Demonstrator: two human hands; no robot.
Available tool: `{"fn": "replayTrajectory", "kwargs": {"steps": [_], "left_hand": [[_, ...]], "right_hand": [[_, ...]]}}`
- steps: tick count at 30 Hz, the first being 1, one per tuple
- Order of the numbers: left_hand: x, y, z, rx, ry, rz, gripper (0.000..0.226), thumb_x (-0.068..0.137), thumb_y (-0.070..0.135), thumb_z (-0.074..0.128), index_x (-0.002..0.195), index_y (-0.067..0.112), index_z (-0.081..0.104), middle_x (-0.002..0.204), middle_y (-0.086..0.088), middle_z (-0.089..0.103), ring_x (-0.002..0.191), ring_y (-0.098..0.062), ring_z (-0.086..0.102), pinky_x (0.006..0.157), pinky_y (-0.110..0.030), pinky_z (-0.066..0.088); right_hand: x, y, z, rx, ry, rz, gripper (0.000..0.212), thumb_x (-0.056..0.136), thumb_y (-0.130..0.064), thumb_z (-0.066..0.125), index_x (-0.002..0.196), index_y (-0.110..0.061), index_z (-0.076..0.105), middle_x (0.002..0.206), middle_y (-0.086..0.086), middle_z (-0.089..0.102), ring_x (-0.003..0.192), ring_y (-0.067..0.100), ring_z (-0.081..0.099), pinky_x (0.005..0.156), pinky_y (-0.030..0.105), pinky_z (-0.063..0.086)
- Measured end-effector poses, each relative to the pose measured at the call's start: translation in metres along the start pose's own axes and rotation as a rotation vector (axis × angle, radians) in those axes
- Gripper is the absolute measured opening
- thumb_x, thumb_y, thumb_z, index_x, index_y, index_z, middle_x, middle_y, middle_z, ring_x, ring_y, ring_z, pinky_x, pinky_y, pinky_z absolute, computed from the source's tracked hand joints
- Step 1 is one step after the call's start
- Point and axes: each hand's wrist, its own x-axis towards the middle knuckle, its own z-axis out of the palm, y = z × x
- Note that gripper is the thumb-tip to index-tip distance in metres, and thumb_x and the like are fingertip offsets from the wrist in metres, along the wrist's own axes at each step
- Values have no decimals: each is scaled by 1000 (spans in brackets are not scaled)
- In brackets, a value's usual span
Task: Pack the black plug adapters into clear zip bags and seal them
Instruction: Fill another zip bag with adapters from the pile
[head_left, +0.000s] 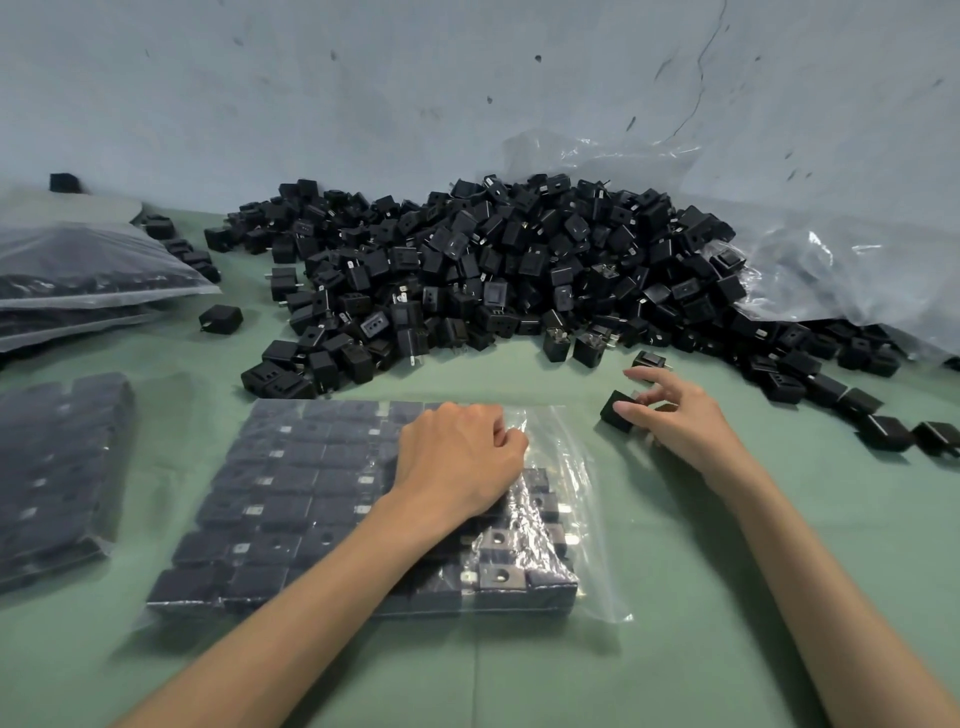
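A clear zip bag (576, 467) lies flat on the green table cover (675, 597) straight ahead, nearly filled with neat rows of black plug adapters (291, 467), its loose end pointing right. The left hand (457, 462) rests on top with fingers curled into the slack plastic, while the right hand (675, 415) pinches a single adapter (615, 413) on the cover just beside the bag. Beyond them a large loose pile of adapters (493, 270) slopes against the wall, with filled bags (57, 467) at the left.
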Motion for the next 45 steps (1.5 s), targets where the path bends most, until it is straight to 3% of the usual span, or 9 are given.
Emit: {"fn": "replayTrajectory", "kwargs": {"steps": [4,9,14,18,26,32,38,43,45], "left_hand": [[0,0,0,-1,3,1,33,88,37,45,59,20,47,54,9,47,51,-4,38,47,-23,20],[1,0,1,6,2,3,33,88,38,45,61,20,49,55,9,48,51,-3,38,47,-22,20],[0,0,1,5,9,-7,32,87,38,46,62,20,50,54,9,48,51,-3,38,47,-22,20],[1,-1,1,-2,4,-9,32,87,39,46,62,19,51,55,8,50,53,-5,41,49,-22,21],[1,0,2,-3,8,-13,31,86,39,46,64,18,54,55,8,50,52,-4,40,48,-23,21],[1,-1,1,-15,2,-8,31,87,38,46,63,19,53,55,8,51,53,-4,41,48,-22,21],[1,-1,1,-22,-1,-1,33,87,38,46,62,18,52,56,7,52,55,-9,47,50,-24,25],[2,-1,2,-10,0,-7,33,87,39,46,62,18,51,56,7,52,55,-9,45,51,-26,25],[2,-2,3,-10,7,-6,33,87,39,46,60,20,48,55,9,50,53,-4,41,49,-23,21]], "right_hand": [[-2,-2,-8,98,-154,26,21,84,-14,71,95,-32,68,94,0,56,66,11,67,63,14,53],[-6,-7,-19,163,-297,11,25,78,2,73,91,-14,59,95,4,62,68,13,68,61,16,52],[-10,-17,-14,147,-470,-30,26,70,-11,81,92,-20,72,94,-1,67,76,14,69,67,16,52],[-11,-22,-9,43,-566,-48,26,72,-15,81,94,-29,76,95,4,74,86,12,68,88,24,47],[-18,-28,2,23,-735,-45,40,57,-32,85,95,-23,78,95,15,74,85,20,67,90,31,50],[-22,-31,18,158,-638,-77,26,76,-5,76,99,-17,77,94,13,74,86,26,69,91,38,51],[-30,-37,36,238,-483,-107,26,75,-13,79,98,-25,77,89,9,75,92,41,66,88,46,55],[-34,-43,45,222,-427,-109,25,69,-14,83,92,-24,79,82,-2,76,76,9,72,69,17,53],[-37,-44,49,230,-377,-121,21,69,-18,84,88,-25,79,78,-2,76,69,8,70,64,17,52]]}}
